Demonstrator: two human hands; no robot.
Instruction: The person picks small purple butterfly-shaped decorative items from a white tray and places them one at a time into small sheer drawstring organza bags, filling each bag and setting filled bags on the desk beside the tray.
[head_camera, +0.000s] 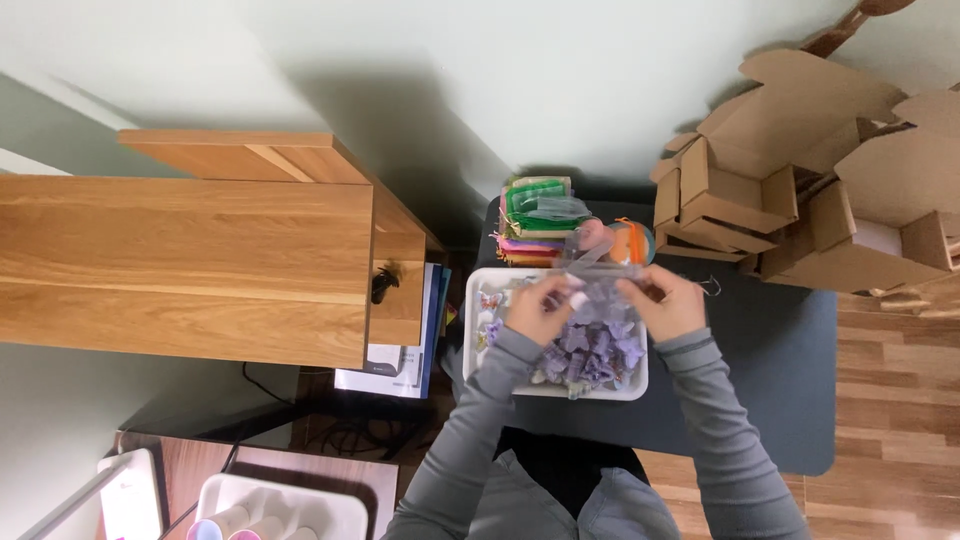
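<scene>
A long pale oak desk (190, 255) filled the space to my left, and a heap of folded brown cardboard boxes (800, 190) stood at my far right. Between them lay the dark grey tabletop (770, 370), bearing a white rectangular plastic tray (482, 345) of small lilac fabric pieces (590, 352). Beyond the tray sat a stack of bright sheer pouches (535, 225). Over the tray I held a thin translucent pouch (605, 283) stretched between both hands: my left hand (540, 305) pinched its near edge, fingers closed, and my right hand (672, 303) gripped the opposite edge likewise.
</scene>
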